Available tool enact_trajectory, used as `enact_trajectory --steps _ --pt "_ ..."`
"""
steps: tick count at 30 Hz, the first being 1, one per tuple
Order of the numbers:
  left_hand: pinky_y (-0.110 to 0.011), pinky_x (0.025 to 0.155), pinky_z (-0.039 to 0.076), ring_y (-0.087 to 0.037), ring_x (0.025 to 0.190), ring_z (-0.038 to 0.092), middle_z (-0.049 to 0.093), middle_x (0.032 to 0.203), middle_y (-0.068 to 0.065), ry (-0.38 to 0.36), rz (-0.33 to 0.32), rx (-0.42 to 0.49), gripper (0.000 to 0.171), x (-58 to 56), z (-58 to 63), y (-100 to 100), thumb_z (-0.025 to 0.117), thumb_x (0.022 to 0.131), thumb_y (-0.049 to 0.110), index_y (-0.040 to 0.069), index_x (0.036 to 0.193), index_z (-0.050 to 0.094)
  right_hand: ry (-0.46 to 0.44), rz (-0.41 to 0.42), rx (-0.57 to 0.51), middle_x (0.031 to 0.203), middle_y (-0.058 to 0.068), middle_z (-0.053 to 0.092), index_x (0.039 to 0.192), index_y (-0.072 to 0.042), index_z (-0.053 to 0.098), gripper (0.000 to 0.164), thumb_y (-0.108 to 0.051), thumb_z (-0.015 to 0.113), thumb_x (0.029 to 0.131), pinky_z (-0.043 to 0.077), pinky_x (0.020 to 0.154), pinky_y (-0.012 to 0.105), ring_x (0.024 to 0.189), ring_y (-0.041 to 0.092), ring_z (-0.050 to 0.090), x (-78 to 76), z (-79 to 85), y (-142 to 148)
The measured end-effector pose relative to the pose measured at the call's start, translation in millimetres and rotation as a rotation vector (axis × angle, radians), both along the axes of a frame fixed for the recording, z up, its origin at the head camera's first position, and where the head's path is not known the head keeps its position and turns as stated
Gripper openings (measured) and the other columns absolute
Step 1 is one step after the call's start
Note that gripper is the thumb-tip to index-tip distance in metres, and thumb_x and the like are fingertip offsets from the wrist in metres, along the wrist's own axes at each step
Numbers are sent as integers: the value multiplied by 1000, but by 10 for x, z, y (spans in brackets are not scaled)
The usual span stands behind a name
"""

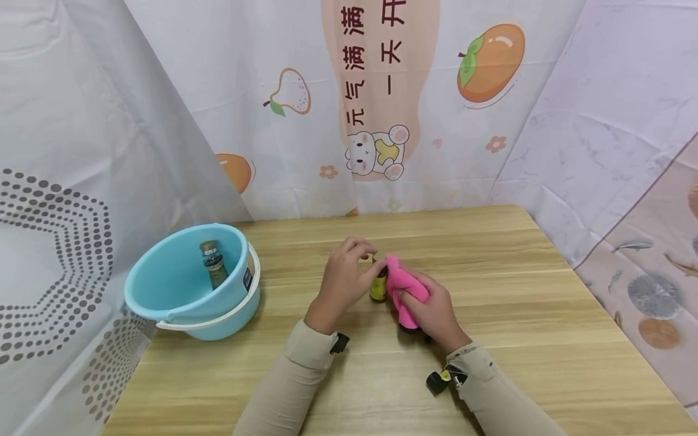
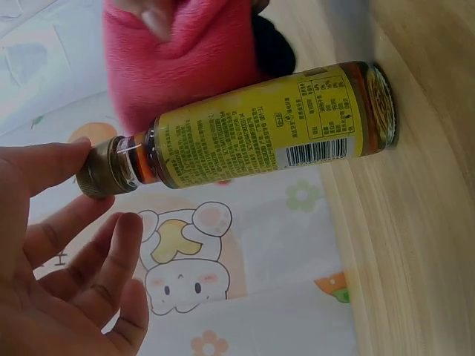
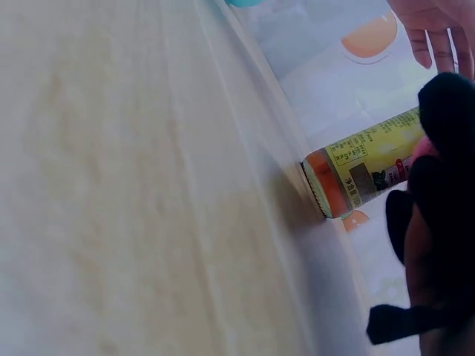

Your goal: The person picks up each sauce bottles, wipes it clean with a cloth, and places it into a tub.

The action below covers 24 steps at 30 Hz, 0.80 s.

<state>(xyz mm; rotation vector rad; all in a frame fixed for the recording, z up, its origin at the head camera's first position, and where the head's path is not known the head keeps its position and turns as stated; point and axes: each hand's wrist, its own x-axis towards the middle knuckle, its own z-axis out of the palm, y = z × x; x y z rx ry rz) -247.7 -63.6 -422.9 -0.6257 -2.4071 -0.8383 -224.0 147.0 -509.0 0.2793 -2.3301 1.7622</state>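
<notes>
A small glass bottle (image 2: 252, 130) with a yellow label and a gold cap (image 2: 104, 169) is upright at the middle of the table. My left hand (image 1: 343, 277) pinches the cap between thumb and a finger, its other fingers loosely bent. In my right hand (image 1: 438, 312) is a bunched pink fluffy cloth (image 1: 402, 284), pressed close against the bottle's side. Black parts (image 3: 445, 200) hang off the cloth and fill the right of the right wrist view, hiding much of that hand. Whether the bottle's base touches the wood is hard to tell.
A light-blue bucket (image 1: 163, 278) with a white handle stands at the table's left, tilted-looking. Inside it leans another gold-capped bottle (image 1: 214, 266). Printed curtains (image 1: 294, 151) hang behind and beside the wood-grain table (image 1: 518, 290).
</notes>
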Motion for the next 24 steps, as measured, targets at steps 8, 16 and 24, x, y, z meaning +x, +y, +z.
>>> enact_trajectory --steps 8,16,24 --pt "-34 79 57 -16 93 69 70 111 -2 -6 -50 -13 26 1 -2 0 78 94 30 9 109 79 140 56 -81 138 16 66 136 -4 67 50 2 79 88 55 90 19 114 4 62 159 294 -38" --pt "-31 76 57 -19 93 71 70 113 -3 -17 -64 -13 24 14 12 -13 77 95 27 10 111 79 100 57 -49 137 10 67 138 -12 67 52 0 78 89 58 84 23 107 10 65 49 91 -31" --pt "-33 78 58 -22 93 71 70 111 -4 -23 -82 3 24 9 11 -3 76 96 26 8 112 78 5 38 25 132 0 71 136 -27 69 49 -13 80 90 58 79 27 99 18 67 5 13 6"
